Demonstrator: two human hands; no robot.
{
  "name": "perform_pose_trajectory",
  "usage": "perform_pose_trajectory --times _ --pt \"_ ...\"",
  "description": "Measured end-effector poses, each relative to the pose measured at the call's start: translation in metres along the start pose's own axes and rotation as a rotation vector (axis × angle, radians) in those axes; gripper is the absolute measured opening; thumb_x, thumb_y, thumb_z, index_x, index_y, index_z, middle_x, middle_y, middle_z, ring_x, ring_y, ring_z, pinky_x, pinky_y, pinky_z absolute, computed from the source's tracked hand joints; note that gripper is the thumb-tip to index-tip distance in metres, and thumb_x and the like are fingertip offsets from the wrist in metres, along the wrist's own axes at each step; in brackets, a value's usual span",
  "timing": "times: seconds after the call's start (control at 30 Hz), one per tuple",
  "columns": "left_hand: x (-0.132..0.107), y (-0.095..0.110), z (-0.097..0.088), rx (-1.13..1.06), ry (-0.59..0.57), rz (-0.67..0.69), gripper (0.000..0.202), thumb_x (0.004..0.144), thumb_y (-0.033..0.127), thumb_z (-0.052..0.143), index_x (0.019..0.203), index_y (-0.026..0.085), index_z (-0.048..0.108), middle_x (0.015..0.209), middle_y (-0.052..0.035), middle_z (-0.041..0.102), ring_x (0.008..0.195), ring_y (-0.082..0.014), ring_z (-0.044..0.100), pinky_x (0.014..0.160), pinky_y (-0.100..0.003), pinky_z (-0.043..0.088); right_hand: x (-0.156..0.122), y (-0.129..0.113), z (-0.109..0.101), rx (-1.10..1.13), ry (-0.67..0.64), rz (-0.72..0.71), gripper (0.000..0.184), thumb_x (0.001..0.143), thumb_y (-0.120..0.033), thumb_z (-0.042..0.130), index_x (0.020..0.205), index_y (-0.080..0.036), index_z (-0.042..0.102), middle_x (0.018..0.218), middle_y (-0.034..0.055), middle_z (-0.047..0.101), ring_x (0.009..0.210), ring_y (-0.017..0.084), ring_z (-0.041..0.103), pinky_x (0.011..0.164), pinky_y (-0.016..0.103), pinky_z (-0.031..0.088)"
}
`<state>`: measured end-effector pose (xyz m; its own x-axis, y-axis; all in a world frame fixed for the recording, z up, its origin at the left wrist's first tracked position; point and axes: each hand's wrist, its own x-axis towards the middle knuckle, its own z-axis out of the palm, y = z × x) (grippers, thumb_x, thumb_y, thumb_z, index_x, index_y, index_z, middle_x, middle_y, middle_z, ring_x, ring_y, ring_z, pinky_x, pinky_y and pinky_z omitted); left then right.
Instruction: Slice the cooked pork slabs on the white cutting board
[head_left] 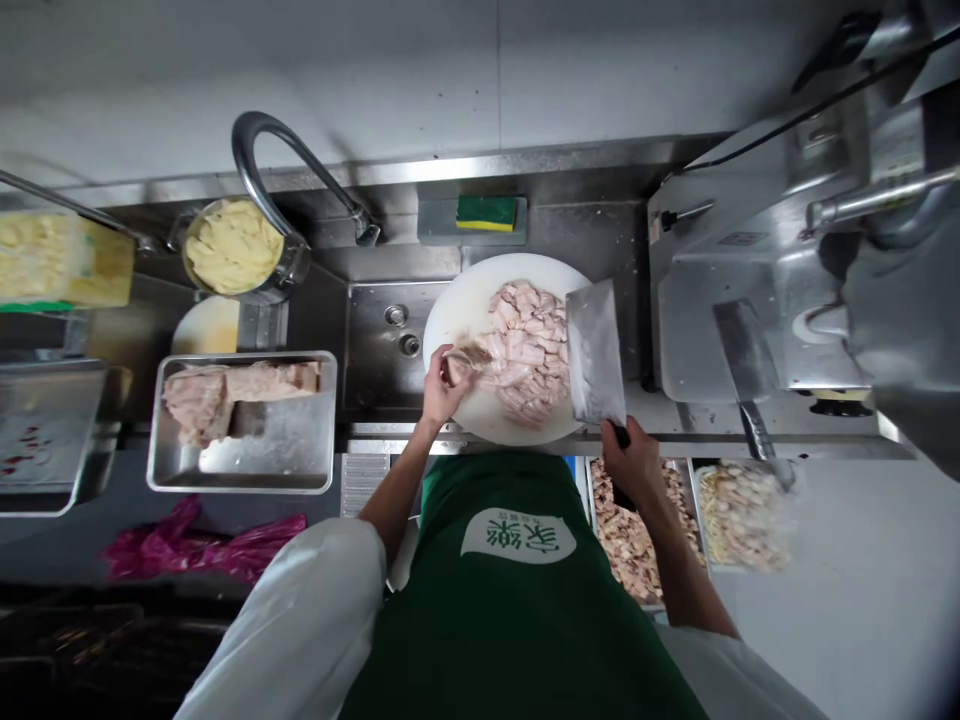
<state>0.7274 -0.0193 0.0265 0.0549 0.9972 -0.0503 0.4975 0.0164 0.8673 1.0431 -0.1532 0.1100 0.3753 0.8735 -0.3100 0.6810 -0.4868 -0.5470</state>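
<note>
A round white cutting board [457, 310] lies across the sink's front edge, with a heap of pale cut meat pieces [529, 350] on its right half. My left hand [442, 385] is closed on a piece of meat [471, 356] at the heap's left edge. My right hand [634, 460] grips the dark handle of a broad steel cleaver [595, 350], whose blade rests flat against the right side of the heap.
A metal tray [262, 460] with large meat slabs [217, 390] sits to the left. A pot [232, 245] of pale strips stands under the tap [300, 160]. A second cleaver [746, 370] lies on the right, and trays of chopped meat [630, 530] sit below the counter.
</note>
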Motion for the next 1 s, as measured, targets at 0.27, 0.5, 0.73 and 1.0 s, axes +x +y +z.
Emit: perform_pose_trajectory --times 0.27,0.5,0.73,1.0 --pt "-0.014 -0.022 -0.044 -0.430 0.332 -0.181 0.068 0.086 0.062 0.061 0.139 0.025 0.041 0.113 -0.0076 0.066 0.102 -0.0178 0.067 0.089 -0.031 0.055 -0.020 -0.052 0.038 -0.302 -0.336 -0.303 0.029 0.099 -0.039 0.037 0.091 -0.022 0.059 0.068 0.0055 0.067 0.064 0.021 0.063 0.060 0.028 0.033" --pt "-0.036 -0.042 -0.074 -0.361 0.433 -0.172 0.058 0.083 0.055 0.069 0.128 0.023 0.050 0.104 -0.0049 0.064 0.097 -0.0158 0.066 0.088 -0.028 0.054 -0.021 -0.066 0.087 -0.443 -0.557 -0.437 0.031 0.102 -0.035 0.036 0.101 -0.019 0.062 0.086 0.0092 0.075 0.077 0.021 0.069 0.067 0.028 0.038" --pt "-0.030 -0.023 -0.005 -0.072 0.229 0.139 0.049 0.087 0.045 0.065 0.126 0.021 0.051 0.121 -0.0114 0.058 0.115 -0.0233 0.058 0.099 -0.040 0.050 -0.011 -0.058 0.074 -0.514 -0.364 -0.249 0.035 0.102 -0.036 0.034 0.108 -0.016 0.062 0.080 0.0094 0.074 0.072 0.022 0.069 0.062 0.028 0.036" --pt "-0.040 -0.037 0.008 0.139 0.009 0.311 0.031 0.088 0.034 0.065 0.115 0.022 0.060 0.124 -0.0122 0.049 0.123 -0.0246 0.052 0.103 -0.043 0.050 -0.025 -0.086 0.086 -0.496 -0.412 -0.251 0.036 0.101 -0.034 0.033 0.114 -0.017 0.062 0.089 0.0111 0.076 0.075 0.023 0.069 0.066 0.029 0.039"
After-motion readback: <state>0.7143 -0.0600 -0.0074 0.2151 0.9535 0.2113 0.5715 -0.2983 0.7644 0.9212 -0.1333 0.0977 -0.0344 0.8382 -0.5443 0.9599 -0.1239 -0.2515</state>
